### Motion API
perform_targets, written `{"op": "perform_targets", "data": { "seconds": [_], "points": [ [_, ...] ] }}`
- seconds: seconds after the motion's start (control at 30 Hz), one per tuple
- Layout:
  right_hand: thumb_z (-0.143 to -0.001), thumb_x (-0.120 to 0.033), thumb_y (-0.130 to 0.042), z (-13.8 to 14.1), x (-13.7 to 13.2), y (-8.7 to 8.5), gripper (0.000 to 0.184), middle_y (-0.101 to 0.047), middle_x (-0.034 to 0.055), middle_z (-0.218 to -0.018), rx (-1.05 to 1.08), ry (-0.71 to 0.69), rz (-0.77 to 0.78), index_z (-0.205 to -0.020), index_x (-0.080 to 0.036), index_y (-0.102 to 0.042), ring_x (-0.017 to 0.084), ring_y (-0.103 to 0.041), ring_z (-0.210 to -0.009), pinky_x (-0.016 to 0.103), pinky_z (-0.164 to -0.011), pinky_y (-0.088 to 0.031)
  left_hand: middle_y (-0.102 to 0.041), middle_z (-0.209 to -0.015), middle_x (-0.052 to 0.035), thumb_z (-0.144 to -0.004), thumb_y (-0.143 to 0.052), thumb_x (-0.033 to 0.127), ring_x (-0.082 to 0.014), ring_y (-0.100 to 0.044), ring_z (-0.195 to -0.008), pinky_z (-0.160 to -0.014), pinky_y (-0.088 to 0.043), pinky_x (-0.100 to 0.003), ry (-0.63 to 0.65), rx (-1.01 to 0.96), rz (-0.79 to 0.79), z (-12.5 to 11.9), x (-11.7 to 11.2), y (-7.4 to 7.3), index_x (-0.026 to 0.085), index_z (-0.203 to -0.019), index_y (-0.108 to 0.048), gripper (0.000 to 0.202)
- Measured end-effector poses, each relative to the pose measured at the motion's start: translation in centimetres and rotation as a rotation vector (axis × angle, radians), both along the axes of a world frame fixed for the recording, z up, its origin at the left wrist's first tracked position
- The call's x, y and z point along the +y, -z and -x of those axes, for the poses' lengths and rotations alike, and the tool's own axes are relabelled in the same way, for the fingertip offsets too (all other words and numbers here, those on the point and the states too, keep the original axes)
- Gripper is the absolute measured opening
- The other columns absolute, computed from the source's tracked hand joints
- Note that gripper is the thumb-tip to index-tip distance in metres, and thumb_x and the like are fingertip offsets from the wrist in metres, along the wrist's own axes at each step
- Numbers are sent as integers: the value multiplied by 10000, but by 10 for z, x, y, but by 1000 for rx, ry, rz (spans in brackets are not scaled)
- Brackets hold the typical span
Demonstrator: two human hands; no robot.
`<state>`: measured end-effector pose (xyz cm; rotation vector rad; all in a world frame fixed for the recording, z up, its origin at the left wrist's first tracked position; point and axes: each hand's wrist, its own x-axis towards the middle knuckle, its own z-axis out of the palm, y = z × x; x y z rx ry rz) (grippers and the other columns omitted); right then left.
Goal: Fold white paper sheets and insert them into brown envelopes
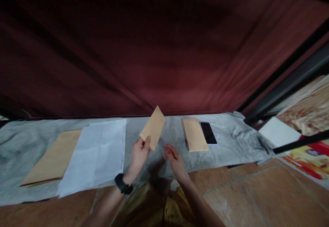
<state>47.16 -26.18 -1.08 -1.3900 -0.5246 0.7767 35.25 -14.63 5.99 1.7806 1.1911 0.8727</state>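
Pinched at its lower end, a small brown envelope (pixel 155 126) stands tilted in my left hand (pixel 139 154), held above the grey cloth. My right hand (pixel 175 161) is a short way to the right of it, fingers loosely bent with nothing visible in them. Beyond that hand lies a stack of similar brown envelopes (pixel 195 134), and a dark-screened phone (pixel 208 133) rests against its right side. To the left of my left hand are white paper sheets (pixel 96 155), which partly cover larger brown envelopes or sheets (pixel 55 156).
A wrinkled grey cloth (pixel 231 141) covers the long low surface. Behind it hangs a dark red fabric (pixel 164 66). Black bars (pixel 285 69) slant along the right, near a red and yellow package (pixel 312 158) and a white flat item (pixel 279 132). Brown tiles (pixel 282 189) form the floor.
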Motion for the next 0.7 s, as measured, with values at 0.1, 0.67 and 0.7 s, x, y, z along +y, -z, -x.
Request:
{"op": "perform_targets", "data": {
  "seconds": [0.1, 0.67, 0.7],
  "points": [
    [-710, -570, -797, 5, -2, 3, 623, -749, 118, -1048, 291, -33, 48, -1181, -179, -680, 253, -710, -852, 405, -742, -622, -700, -648, -20, -797, -685, 647, -163, -648, -528, -535, -527, -276, -82, -418, 386, 0, -6, 8, 157, -873, -664, 496],
    [-759, -459, -651, -20, -13, 14, 316, -639, -27, -650, 14, -117, 201, -917, -187, -676, 139, -575, -546, 248, -511, -490, -758, -739, -97, -828, -653, 680, -191, -714, -623, -599, -587, -305, 117, -390, 754, 3, -83, 68, 138, -804, -732, 548],
    [-768, -447, -635, -22, -14, 16, 329, -633, -31, -645, -21, -102, 229, -962, -184, -672, 138, -565, -531, 246, -494, -481, -757, -739, -94, -885, -587, 661, -204, -724, -653, -634, -599, -326, 184, -277, 596, 7, -84, 70, 150, -812, -736, 537]
  ]
}}
